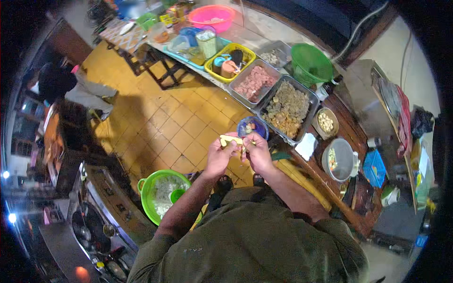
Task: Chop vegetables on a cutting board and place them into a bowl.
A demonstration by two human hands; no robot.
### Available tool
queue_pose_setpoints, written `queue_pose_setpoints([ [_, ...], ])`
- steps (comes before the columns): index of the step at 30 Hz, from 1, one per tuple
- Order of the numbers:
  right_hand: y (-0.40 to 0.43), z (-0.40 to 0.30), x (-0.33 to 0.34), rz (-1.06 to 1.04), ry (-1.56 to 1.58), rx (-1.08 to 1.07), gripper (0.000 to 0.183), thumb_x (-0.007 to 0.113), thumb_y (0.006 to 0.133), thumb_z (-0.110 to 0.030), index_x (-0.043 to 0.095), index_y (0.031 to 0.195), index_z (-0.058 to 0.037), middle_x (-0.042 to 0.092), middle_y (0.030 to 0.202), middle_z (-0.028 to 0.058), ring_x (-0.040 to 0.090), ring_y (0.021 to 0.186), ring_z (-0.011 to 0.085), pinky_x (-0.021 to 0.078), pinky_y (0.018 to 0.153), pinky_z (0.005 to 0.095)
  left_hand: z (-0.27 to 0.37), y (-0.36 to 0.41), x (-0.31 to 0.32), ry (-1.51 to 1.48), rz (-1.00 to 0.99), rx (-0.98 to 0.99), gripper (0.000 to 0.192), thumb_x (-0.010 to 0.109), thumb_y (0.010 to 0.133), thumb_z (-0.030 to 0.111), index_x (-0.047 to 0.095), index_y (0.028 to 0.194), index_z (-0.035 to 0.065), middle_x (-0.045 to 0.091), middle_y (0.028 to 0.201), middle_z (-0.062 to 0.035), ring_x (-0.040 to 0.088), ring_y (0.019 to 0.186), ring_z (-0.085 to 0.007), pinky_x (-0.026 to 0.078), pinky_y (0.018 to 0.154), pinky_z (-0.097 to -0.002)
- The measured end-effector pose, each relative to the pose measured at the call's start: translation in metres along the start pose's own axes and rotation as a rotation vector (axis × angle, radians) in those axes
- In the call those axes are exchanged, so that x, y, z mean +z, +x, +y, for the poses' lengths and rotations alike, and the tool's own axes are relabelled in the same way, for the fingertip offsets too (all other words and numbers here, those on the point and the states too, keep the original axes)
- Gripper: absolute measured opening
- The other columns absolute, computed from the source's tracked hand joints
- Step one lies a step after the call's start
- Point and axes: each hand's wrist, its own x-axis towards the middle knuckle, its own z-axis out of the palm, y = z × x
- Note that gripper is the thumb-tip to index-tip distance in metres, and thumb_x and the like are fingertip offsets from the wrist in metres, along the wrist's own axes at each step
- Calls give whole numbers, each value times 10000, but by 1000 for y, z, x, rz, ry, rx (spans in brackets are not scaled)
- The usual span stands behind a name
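In front of my body, both hands meet over a pale yellow, slender piece that is bent at its left end. It is too small to tell what it is. My left hand pinches its left part between thumb and fingers. The fingers of my right hand close on its right end and partly hide it. Just beyond my right fingers is a blue bowl with small pale and reddish pieces inside. Past the bowl lies a dark rectangular tray of grey-brown crumbly food.
A tray of pink minced food, a yellow basket with cups, a green bowl and a translucent tub line the table. At left are a green basin, a gas stove and another person.
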Motion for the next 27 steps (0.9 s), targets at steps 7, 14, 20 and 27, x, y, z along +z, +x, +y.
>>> queue_pose_setpoints([
  [7, -13, 75, -45, 17, 96, 458, 89, 523, 890, -99, 527, 803, -78, 525, 635, 49, 510, 499, 173, 409, 406, 317, -40, -7, -60, 571, -211, -1, 227, 571, 832, -10, 588, 1058, 1, 638, 957, -41, 584, 872, -117, 461, 799, -266],
  [14, 26, 140, -122, 478, 233, 556, 298, 556, 888, -342, 529, 1017, -75, 570, 834, 115, 565, 675, 221, 499, 565, 380, -66, -6, -85, 173, 172, -256, 267, 519, 898, 40, 474, 1161, 47, 586, 1027, -57, 541, 799, -131, 464, 634, -302],
  [20, 53, 88, -137, 144, -1039, 176, 330, 553, 867, -325, 631, 983, -26, 641, 985, 183, 630, 873, 314, 500, 776, 409, -95, -4, -74, 96, 23, -354, 355, 502, 953, 280, 456, 1267, 121, 525, 941, -18, 518, 790, -129, 475, 630, -306],
  [27, -120, 59, -194, 396, -777, 75, 148, 602, 801, -176, 622, 849, -38, 652, 804, 154, 631, 737, 287, 500, 692, 365, -162, -27, 75, 241, -157, -703, 365, 481, 961, 308, 427, 1304, 194, 516, 914, -23, 550, 726, -156, 494, 550, -307],
])
